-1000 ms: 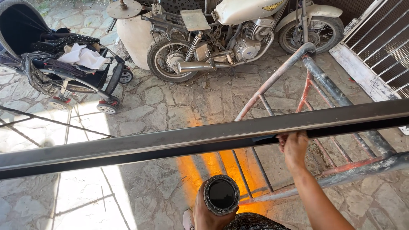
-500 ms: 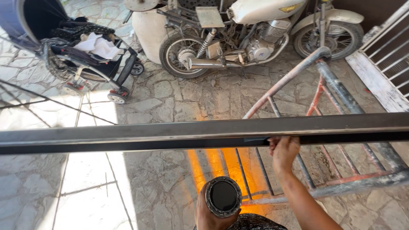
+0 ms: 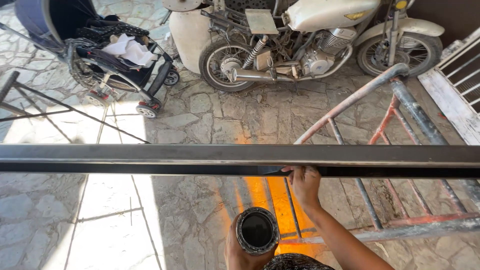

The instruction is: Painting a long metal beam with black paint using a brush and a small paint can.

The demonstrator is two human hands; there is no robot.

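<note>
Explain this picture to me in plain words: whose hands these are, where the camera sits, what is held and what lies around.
The camera sits on a person's head and looks down, so both hands are that person's own. The right hand grips the underside of a long dark metal bar that crosses the whole view. The left hand holds a round dark can, open end up. Below is a stone-paved floor with an orange patch. A paint-stained metal frame stands to the right. Farther off are a pale motorcycle and a dark baby stroller.

The long metal bar (image 3: 150, 159) runs past both side edges. The right hand's (image 3: 304, 184) fingers (image 3: 294, 171) curl behind it. The bottom edge cuts off the left hand (image 3: 239, 250) holding the can (image 3: 257, 231).
</note>
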